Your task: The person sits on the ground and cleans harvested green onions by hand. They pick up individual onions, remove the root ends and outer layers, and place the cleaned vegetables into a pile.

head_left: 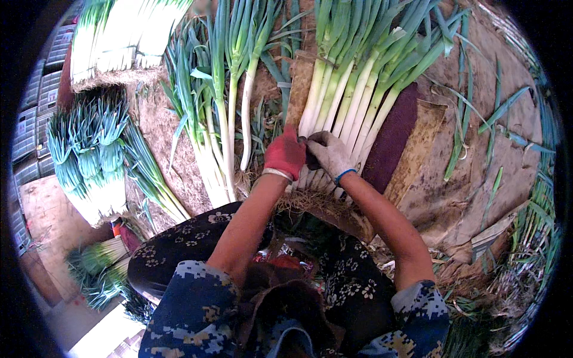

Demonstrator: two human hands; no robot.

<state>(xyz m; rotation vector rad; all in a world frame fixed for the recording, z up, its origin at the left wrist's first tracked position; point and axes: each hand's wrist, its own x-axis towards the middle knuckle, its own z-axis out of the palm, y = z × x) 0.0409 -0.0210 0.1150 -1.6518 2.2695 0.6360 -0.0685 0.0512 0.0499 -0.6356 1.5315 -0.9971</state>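
Just left of the purple cloth [391,137], leeks [358,92] lie side by side, roots [310,201] near me, maybe so I can reach easily. My left hand [284,155] and right hand [329,154] sit close together on them; I cannot tell if either squeezes.

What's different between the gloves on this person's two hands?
The left glove is red, while the right glove is whitish with darker patches. The left glove has a pale cuff; the right glove has a blue edge at the wrist. Both are close together over the white stalks.
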